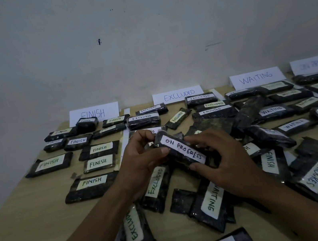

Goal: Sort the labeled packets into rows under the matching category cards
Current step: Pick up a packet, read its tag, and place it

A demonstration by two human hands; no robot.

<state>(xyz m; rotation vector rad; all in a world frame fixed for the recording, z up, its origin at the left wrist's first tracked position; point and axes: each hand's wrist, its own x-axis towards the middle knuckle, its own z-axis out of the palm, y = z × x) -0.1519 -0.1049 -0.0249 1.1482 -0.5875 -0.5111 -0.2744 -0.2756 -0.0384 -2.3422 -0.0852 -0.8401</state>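
1. We see both hands held above the wooden table (33, 215), sharing one dark packet labeled ON PROGRESS (183, 150).
2. The left hand (140, 163) pinches its upper end, and the right hand (226, 163) grips its lower end.
3. The ON PROGRESS card (316, 64) stands at the far right by the wall.
4. Jumbled packets (212, 204) lie under the hands.

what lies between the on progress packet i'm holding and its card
Rows of WAITING packets lie flat between the ON PROGRESS packet and the ON PROGRESS card at far right; nothing visible blocks a lifted carry.
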